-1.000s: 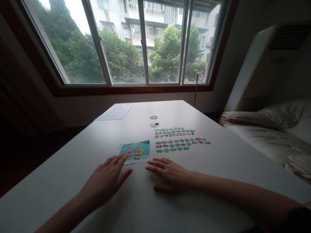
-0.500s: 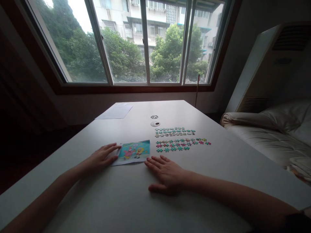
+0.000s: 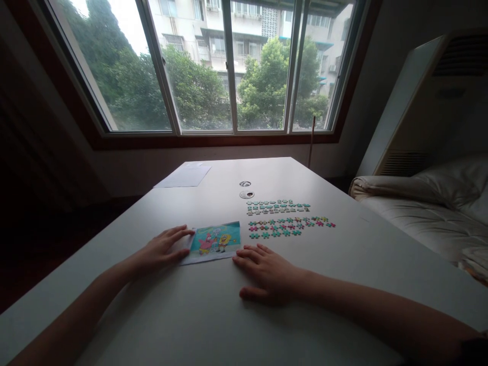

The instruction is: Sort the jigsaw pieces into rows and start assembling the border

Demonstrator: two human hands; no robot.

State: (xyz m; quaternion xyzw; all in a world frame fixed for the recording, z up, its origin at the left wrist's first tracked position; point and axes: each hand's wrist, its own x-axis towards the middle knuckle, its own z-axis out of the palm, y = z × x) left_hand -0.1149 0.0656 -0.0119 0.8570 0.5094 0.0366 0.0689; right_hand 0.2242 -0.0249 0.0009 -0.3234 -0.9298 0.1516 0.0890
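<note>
A small cartoon picture sheet (image 3: 215, 239), turquoise with a pink figure and a yellow one, lies on the white table. My left hand (image 3: 163, 249) rests at its left edge, fingers stretched out, the fingertips touching the paper. At the sheet's lower right corner my right hand (image 3: 267, 274) lies flat, palm down, its fingers extended and the thumb apart. Just beyond the right hand, several loose jigsaw pieces (image 3: 290, 223) are laid out in rows, mostly green with some pink and yellow ones. Neither hand grips anything.
Two round flat items (image 3: 247, 194) lie on the table (image 3: 213, 315) beyond the puzzle pieces. A white paper sheet (image 3: 185, 176) sits at the far left edge. A padded sofa (image 3: 412, 208) is at the right, and a window (image 3: 202, 91) is behind the table.
The whole view has shifted slightly, so the table things appear a little further right. Both hands keep about the same place on and beside the picture sheet.
</note>
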